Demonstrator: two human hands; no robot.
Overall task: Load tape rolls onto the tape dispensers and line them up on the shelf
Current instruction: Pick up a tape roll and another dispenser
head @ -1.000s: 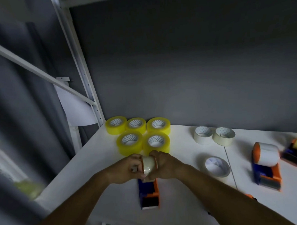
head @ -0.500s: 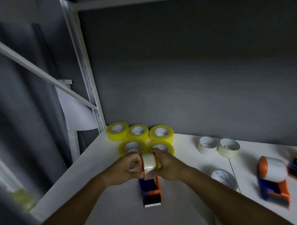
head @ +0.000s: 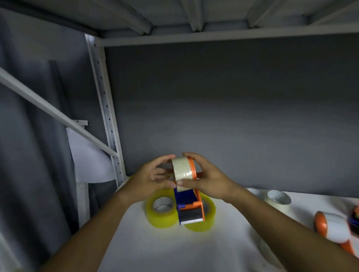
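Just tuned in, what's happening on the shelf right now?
A person holds a blue and orange tape dispenser up off the white shelf with both hands. The left hand and right hand grip the pale tape roll on its hub from either side. Two yellow rolls lie flat below, and another loaded dispenser lies at the right.

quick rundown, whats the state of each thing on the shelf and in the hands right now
blue and orange dispenser: lifted off the shelf, white roll mounted
left hand: fingers curled on the roll's left side
right hand: grips the roll
yellow rolls: lying flat
second dispenser: loaded, on the shelf
loose white roll: lying flat
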